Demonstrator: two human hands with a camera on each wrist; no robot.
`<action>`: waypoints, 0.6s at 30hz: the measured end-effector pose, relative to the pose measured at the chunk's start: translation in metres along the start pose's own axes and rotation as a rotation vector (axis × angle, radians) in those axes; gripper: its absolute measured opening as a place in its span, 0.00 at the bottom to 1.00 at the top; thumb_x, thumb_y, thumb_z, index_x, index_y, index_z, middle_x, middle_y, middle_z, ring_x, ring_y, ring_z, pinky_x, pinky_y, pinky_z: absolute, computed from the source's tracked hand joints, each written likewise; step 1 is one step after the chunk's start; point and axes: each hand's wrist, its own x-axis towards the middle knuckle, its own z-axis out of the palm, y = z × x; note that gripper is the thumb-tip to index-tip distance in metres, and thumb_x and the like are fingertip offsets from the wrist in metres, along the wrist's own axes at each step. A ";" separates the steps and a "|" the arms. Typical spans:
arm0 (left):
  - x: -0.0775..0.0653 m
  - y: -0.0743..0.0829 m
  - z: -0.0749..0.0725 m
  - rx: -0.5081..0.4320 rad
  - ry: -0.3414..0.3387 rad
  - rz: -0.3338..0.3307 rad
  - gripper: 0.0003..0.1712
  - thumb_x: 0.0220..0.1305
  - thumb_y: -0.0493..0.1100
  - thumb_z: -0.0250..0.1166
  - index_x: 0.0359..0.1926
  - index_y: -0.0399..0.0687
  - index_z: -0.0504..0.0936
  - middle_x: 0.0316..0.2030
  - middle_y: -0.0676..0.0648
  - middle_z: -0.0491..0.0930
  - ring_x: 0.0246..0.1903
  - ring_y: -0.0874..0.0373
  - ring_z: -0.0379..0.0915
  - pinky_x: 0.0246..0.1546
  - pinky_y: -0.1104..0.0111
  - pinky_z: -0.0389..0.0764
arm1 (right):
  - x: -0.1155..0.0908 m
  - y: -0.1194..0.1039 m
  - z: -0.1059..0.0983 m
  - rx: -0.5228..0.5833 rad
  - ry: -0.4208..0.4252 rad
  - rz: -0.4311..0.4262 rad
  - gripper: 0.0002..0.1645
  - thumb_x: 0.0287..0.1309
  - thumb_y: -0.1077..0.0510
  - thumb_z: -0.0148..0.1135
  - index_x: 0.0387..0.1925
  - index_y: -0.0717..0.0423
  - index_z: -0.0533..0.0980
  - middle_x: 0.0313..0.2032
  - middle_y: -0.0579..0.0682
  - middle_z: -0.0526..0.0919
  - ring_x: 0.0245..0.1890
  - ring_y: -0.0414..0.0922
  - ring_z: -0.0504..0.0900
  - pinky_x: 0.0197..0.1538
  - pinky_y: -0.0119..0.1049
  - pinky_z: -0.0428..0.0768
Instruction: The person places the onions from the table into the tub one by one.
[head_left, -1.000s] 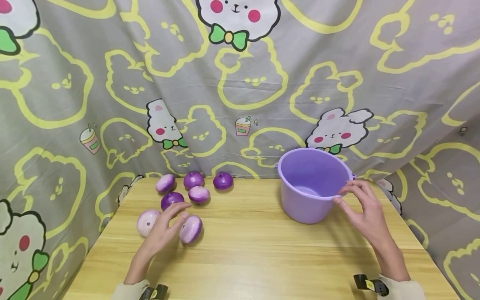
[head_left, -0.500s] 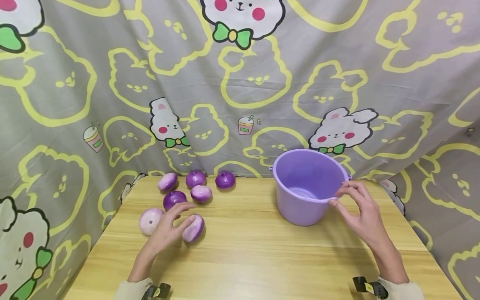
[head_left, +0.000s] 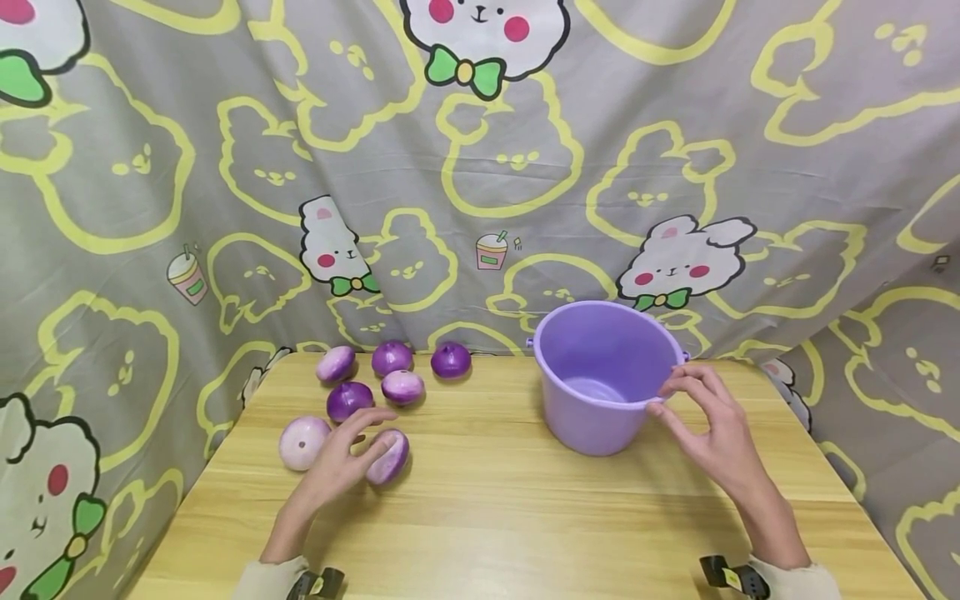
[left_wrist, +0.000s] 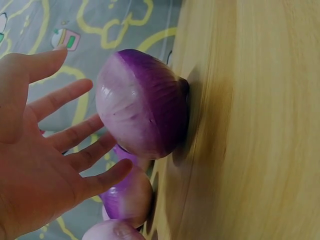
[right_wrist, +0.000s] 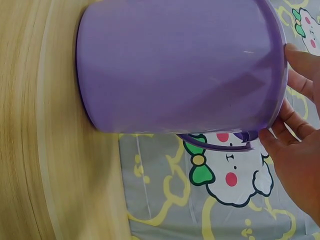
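My right hand point(head_left: 716, 433) pinches the near right rim of a purple plastic bucket point(head_left: 592, 425), which stands upright on the table. In the right wrist view, the fingertips point(right_wrist: 295, 120) sit at the rim and the bucket's side fills the top. On the left, my left hand point(head_left: 337, 458), fingers spread, hovers close by a purple-and-white onion point(left_wrist: 142, 105) and holds nothing. Behind and beside it lie more onions: a pale one point(head_left: 303, 443), a dark purple one point(head_left: 349, 402), a two-toned one point(head_left: 403, 387) and several at the back edge. The bucket's visible inside holds nothing.
A wooden table point(head_left: 480, 517) carries everything. Behind it hangs a grey curtain point(head_left: 420, 167) with rabbit and yellow outline prints, close to the back edge. A thin purple bucket handle point(right_wrist: 215, 145) hangs on the far side of the bucket.
The bucket has slid left and slightly nearer across the table, with my right hand at its rim. My left hand has barely moved, and the onions lie as before.
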 end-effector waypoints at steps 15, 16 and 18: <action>-0.001 -0.003 0.004 0.003 -0.017 0.011 0.20 0.69 0.45 0.68 0.60 0.48 0.81 0.59 0.46 0.79 0.59 0.42 0.75 0.50 0.40 0.81 | -0.001 -0.010 0.009 0.017 -0.046 -0.017 0.21 0.44 0.71 0.80 0.38 0.49 0.83 0.49 0.56 0.80 0.57 0.40 0.73 0.66 0.26 0.64; -0.001 -0.003 0.004 0.002 -0.020 0.011 0.20 0.69 0.45 0.69 0.60 0.48 0.81 0.59 0.46 0.79 0.59 0.42 0.75 0.50 0.40 0.81 | -0.001 -0.011 0.010 0.020 -0.054 -0.016 0.21 0.45 0.71 0.80 0.38 0.49 0.83 0.50 0.56 0.80 0.57 0.41 0.73 0.66 0.26 0.65; -0.001 -0.004 0.005 0.001 -0.023 0.010 0.21 0.69 0.45 0.69 0.61 0.48 0.81 0.59 0.46 0.79 0.59 0.42 0.75 0.50 0.40 0.81 | -0.001 -0.014 0.012 0.025 -0.070 -0.009 0.21 0.45 0.71 0.80 0.39 0.50 0.82 0.50 0.56 0.80 0.58 0.42 0.74 0.67 0.27 0.65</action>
